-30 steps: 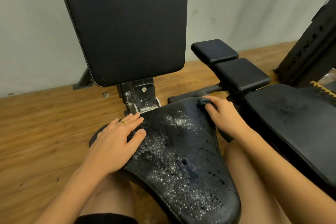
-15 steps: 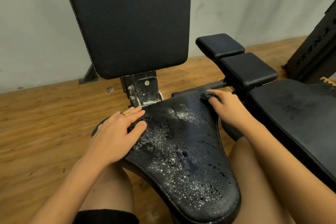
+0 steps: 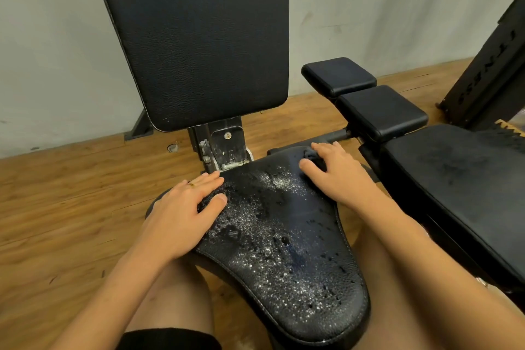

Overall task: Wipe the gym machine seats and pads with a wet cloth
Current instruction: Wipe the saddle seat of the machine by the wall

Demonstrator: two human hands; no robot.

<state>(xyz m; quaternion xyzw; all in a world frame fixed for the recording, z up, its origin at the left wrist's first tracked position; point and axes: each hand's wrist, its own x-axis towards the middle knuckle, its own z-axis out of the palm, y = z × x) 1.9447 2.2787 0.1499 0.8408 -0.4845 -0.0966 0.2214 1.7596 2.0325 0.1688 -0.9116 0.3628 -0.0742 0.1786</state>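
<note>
The black gym seat [image 3: 278, 236] lies between my thighs, its surface covered in water droplets. Behind it rises the upright black backrest pad [image 3: 199, 37]. My left hand [image 3: 181, 213] rests flat on the seat's rear left edge, fingers straight, a ring on one finger. My right hand [image 3: 338, 176] grips a bunched dark cloth [image 3: 312, 155] at the seat's rear right corner. Most of the cloth is hidden under the fingers, and the thumb is spread onto the wet seat.
A metal hinge bracket [image 3: 224, 148] joins the seat and backrest. Two small black pads [image 3: 338, 75] [image 3: 380, 112] stand to the right, and a second long bench pad [image 3: 454, 185] lies close beside my right arm. A black rack [image 3: 494, 74] stands at far right on the wooden floor [image 3: 56, 207].
My right hand with the cloth has shifted slightly inward from the seat's corner edge onto its top. My left hand has stayed put. The view has risen a little.
</note>
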